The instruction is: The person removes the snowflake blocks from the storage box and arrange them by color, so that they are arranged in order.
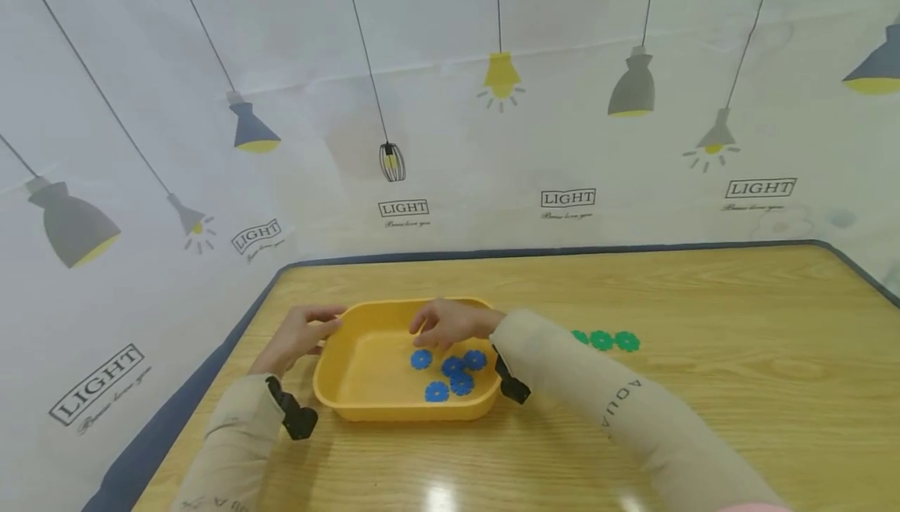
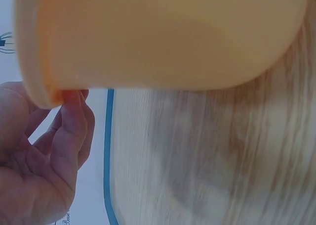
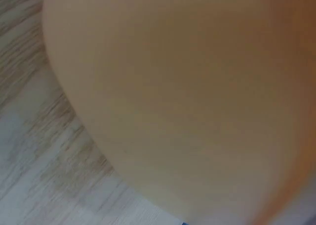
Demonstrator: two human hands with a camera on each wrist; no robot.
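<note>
A yellow plastic basin point(image 1: 366, 412) stands on the wooden table, with several blue flower-shaped discs point(image 1: 437, 392) on its floor, mostly toward the right. At its far left corner my left hand point(image 1: 298, 334) holds the rim; in the left wrist view the thumb and fingers of that hand point(image 2: 44, 160) lie on either side of the rim. Reaching over the right wall, my right hand point(image 1: 450, 323) hovers inside the basin above the discs. Its fingers are bent loosely, and nothing shows between them. The right wrist view has only the basin's outer wall point(image 3: 173, 111) and some table, without the hand.
Green flower-shaped discs point(image 1: 601, 340) lie in a row on the table point(image 1: 738, 356) to the right of the basin, partly behind the right sleeve point(image 1: 605, 387). A pale wall cloth with printed lamps point(image 1: 502, 74) rises behind the table's dark-edged back.
</note>
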